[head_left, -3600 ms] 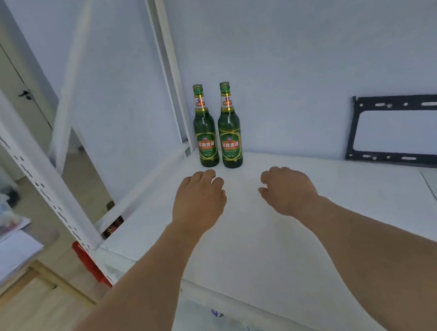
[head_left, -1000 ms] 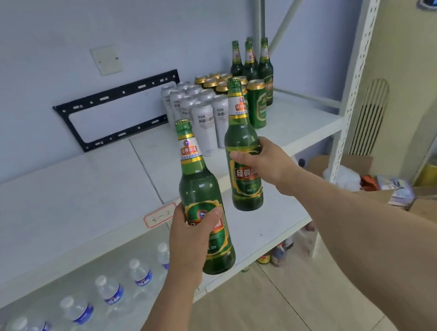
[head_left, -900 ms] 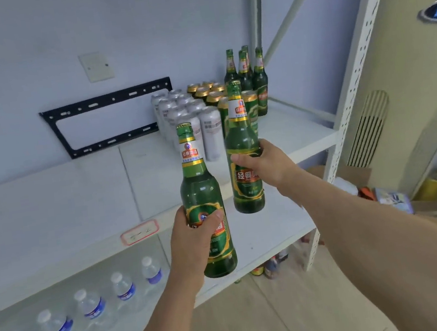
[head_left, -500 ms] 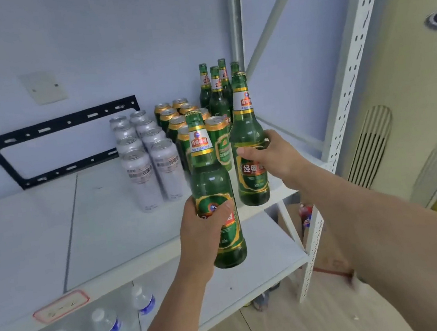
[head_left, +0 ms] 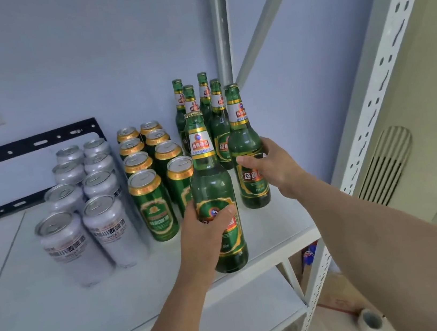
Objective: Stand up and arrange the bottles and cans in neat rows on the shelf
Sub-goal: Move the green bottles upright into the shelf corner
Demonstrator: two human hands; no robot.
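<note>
**Two beer bottles held at the shelf**

I saw the left hand (head_left: 207, 234) gripping one green beer bottle (head_left: 212, 191) upright over the shelf (head_left: 64, 313) front edge. The right hand (head_left: 271, 166) held another bottle (head_left: 245, 147) at 1 o'clock, beside the standing bottles (head_left: 204, 102) and green cans (head_left: 152, 202).

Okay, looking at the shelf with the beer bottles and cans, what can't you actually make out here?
Head view only:
- Whether the right bottle touches the shelf: unclear.
- The left bottle's lower label: covered by the left hand.
- The rear bottles: bases hidden by the held bottles.
- The back green cans: only tops show.
- The silver cans' small print: blurred.
- The lower shelf: cut by arms.
</note>
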